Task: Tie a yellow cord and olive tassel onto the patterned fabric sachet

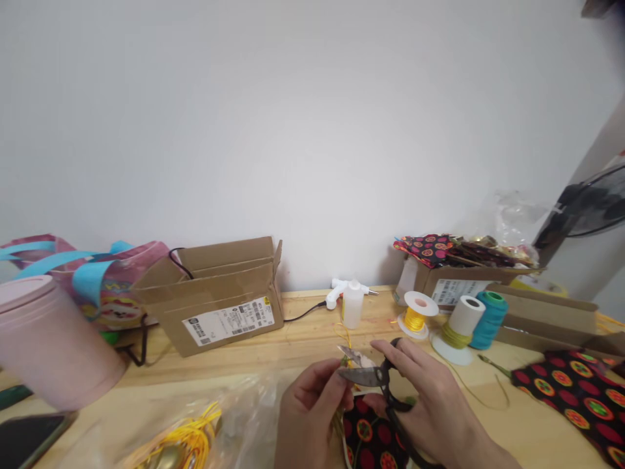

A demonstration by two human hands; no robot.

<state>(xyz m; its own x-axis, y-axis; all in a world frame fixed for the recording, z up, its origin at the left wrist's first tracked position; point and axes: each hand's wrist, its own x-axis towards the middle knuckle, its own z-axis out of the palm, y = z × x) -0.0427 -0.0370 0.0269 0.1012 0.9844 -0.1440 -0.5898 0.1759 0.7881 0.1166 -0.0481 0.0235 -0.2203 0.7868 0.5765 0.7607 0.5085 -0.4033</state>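
Observation:
My right hand [430,391] grips a pair of black-handled scissors [367,376], with the blades parted and pointing left. Close to the blade tips, my left hand [319,400] pinches a thin yellow cord [346,333], whose loose end sticks up behind the scissors. The exact spot between the left fingertips is partly hidden by the blades, so whether they touch the cord I cannot tell. Below both hands lies a black patterned fabric piece [368,433] with red and orange round motifs and a pale edge.
Behind the hands stand a white bottle [352,306], a yellow cord spool [414,319], an olive spool [454,335] and a teal thread cone [489,319]. An open carton [224,293] and pink tumbler [53,345] are left. Yellow tassels [180,443] lie in plastic; patterned fabric [576,397] is right.

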